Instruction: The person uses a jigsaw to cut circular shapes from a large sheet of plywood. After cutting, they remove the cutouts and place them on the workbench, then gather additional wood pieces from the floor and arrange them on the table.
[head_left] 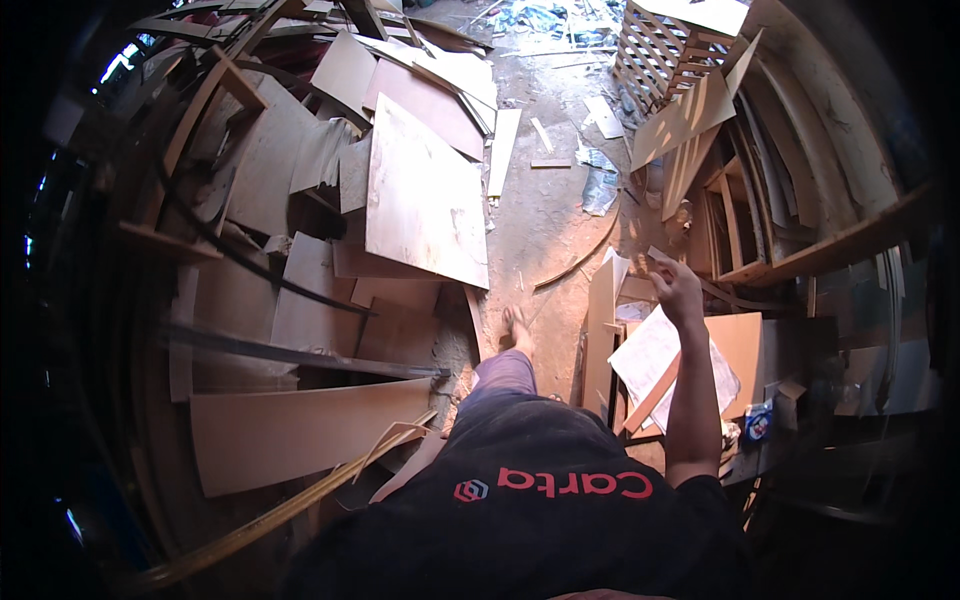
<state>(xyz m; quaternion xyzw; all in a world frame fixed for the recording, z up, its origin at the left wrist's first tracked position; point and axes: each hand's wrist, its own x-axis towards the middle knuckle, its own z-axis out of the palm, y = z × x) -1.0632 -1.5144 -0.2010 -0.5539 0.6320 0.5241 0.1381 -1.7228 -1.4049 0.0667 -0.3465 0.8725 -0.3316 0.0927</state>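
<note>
1. Head view: red lettering (575,483) and one emblem (471,491) are showing on the black shirt (560,545).
2. The right hand (681,292) is curling its grip half-closed near a white sheet (638,350); I cannot tell whether it is holding anything.
3. The sheet is lying partly hidden behind the forearm (695,415).
4. The left hand is lying out of view; its grip I cannot tell.

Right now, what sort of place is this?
Likely a woodworking shop or timber store: boards heaped on the left, a wooden frame on the right, and strips scattered on the floor.
</note>
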